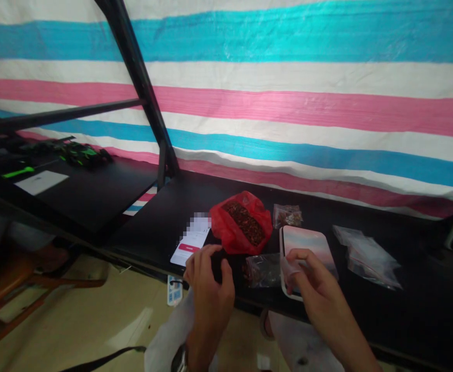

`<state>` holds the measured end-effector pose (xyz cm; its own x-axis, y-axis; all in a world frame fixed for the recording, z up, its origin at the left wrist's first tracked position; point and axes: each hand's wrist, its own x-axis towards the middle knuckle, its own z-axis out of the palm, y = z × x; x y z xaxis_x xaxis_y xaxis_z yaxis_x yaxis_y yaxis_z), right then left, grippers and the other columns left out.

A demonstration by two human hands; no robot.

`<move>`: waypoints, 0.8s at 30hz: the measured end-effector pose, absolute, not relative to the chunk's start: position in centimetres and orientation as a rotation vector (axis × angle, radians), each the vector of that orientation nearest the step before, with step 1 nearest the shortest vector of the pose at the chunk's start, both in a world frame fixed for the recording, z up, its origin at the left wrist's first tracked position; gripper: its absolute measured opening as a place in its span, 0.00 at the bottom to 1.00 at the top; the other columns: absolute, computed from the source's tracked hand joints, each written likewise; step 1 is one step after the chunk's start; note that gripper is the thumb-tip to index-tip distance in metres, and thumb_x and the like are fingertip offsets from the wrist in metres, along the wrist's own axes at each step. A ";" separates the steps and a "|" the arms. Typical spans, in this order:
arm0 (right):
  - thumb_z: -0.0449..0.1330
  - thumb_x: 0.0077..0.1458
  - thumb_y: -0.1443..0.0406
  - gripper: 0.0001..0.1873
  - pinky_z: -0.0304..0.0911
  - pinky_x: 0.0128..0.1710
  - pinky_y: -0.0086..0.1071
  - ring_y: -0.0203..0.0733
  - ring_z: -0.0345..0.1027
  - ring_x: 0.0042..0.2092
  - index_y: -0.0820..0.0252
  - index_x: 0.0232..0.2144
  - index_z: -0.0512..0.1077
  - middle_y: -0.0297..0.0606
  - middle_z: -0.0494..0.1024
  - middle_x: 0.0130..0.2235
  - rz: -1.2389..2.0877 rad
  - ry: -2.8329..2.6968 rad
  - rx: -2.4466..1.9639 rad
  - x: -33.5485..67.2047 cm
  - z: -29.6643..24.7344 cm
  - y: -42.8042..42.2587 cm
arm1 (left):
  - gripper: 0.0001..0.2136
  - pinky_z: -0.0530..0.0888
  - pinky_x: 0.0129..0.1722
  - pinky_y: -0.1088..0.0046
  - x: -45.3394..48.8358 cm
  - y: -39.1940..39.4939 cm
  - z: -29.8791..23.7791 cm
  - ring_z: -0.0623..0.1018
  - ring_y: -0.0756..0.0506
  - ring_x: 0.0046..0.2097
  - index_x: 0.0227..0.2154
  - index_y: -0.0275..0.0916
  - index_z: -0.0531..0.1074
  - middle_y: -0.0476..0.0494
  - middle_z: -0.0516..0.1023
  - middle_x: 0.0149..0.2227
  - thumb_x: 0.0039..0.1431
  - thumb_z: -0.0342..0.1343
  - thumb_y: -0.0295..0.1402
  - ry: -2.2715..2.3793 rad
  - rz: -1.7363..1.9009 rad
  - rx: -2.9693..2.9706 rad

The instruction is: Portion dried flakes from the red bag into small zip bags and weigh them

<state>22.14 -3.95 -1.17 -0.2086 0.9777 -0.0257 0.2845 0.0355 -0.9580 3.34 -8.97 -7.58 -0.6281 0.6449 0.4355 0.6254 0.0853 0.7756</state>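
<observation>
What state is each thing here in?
Red bag: open, brown bits inside.
Phone: screen lit.
Rear small bag: holding something.
Front bag: dark bits at one end.
Overlapping clear bags: lying flat.
Pastel-topped case: lying flat.
Left hand: open, fingers curled.
Right hand: pinching clear plastic.

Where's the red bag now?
The red bag sits lower-centre in the head view, on the black table, right of the phone, left of the pastel-topped item, beyond the left hand.

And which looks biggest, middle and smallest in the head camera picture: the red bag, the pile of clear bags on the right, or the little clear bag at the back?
1. Red bag
2. Pile of clear bags
3. Little clear bag
</observation>
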 end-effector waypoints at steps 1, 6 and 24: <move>0.56 0.61 0.54 0.10 0.64 0.27 0.31 0.40 0.68 0.27 0.51 0.37 0.71 0.32 0.74 0.27 1.201 -1.620 -1.318 22.3 -1.3 -4.6 | 0.11 0.68 0.57 0.50 3.5 -10.3 -8.2 0.74 0.32 0.55 0.49 0.44 0.76 0.39 0.79 0.50 0.65 0.57 0.33 2.380 1.489 1.454; 0.50 0.64 0.59 0.12 0.71 0.43 0.37 0.46 0.77 0.43 0.51 0.42 0.72 0.40 0.80 0.42 0.962 -1.915 -1.377 22.3 -1.8 -5.7 | 0.17 0.70 0.53 0.52 4.5 -13.1 -10.1 0.73 0.33 0.54 0.58 0.43 0.77 0.37 0.78 0.54 0.67 0.59 0.32 2.429 1.008 1.861; 0.68 0.62 0.65 0.20 0.67 0.54 0.44 0.58 0.75 0.55 0.60 0.56 0.78 0.52 0.80 0.53 -0.001 -3.043 -1.348 17.3 0.3 -3.0 | 0.11 0.69 0.48 0.56 5.1 -11.3 -9.0 0.71 0.38 0.49 0.48 0.45 0.82 0.43 0.80 0.49 0.69 0.60 0.27 2.311 0.948 1.875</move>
